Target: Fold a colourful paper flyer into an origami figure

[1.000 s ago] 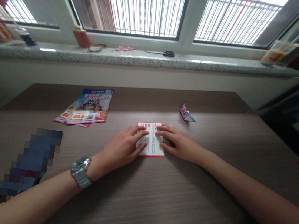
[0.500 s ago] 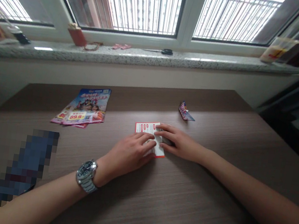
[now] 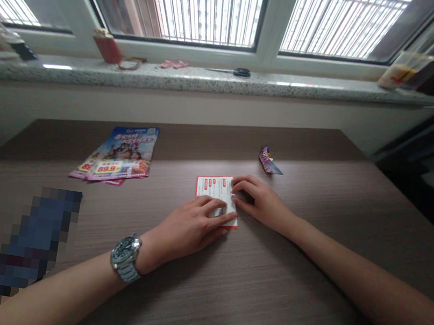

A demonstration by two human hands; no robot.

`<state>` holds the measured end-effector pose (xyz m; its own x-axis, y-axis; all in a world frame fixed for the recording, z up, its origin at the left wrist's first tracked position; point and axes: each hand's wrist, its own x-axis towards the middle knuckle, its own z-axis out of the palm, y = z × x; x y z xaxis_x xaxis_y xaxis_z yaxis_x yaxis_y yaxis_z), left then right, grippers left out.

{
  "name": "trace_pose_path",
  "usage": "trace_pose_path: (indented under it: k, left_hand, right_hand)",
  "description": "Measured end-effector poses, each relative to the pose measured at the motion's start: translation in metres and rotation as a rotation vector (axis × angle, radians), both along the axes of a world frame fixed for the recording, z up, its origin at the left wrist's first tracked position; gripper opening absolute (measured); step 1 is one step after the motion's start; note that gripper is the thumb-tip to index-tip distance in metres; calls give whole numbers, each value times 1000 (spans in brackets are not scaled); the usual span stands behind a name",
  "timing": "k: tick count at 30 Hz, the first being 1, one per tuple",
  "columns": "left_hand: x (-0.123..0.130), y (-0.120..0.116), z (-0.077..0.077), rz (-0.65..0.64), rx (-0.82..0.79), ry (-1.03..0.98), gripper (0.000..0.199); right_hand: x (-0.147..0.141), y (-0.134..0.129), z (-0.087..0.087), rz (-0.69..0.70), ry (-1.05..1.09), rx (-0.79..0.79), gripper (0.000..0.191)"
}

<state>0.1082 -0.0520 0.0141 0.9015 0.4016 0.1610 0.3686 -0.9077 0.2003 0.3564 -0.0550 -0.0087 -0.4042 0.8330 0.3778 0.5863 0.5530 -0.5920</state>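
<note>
A folded leaflet (image 3: 209,187), white with red labels and a red edge, lies flat near the middle of the brown table (image 3: 261,299). My left hand (image 3: 196,219), with a metal watch (image 3: 126,257) at the wrist, rests over its lower part with the fingers spread. My right hand (image 3: 258,198) is at the leaflet's right edge, fingers bent and fingertips touching the paper. Part of the leaflet is hidden under my left fingers. Just beyond my right hand stands a small folded colourful paper (image 3: 268,160).
Several colourful flyers (image 3: 124,154) lie stacked at the back left. A blurred dark blue object (image 3: 34,238) is beside my left forearm. On the stone windowsill (image 3: 196,82) are scissors (image 3: 241,72), a red container (image 3: 108,48) and a plastic cup (image 3: 401,73).
My left fingers have spread and stretched across the leaflet towards its lower right corner. My right fingers have bent more at the leaflet's right edge. The leaflet has hardly moved.
</note>
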Motion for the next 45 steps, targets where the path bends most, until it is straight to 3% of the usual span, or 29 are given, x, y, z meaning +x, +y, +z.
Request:
trace_pose_path:
  k: [4, 10, 28, 39, 45]
  left_hand:
    - [-3, 1, -5, 13, 8, -21, 41]
    - [-5, 2, -8, 13, -20, -46, 43]
    - [-7, 2, -5, 14, -33, -37, 44]
    - [-9, 4, -5, 42, -10, -16, 47]
    - [-9, 5, -3, 39, -23, -21, 46]
  right_hand:
    - [0, 2, -1, -12, -11, 0, 4]
    - [0, 10, -2, -33, -52, 22, 5]
    - [0, 65, -2, -241, -186, 45, 8]
    - [-2, 45, -1, -138, -103, 20, 6]
    - [-3, 41, -5, -166, -98, 10, 5]
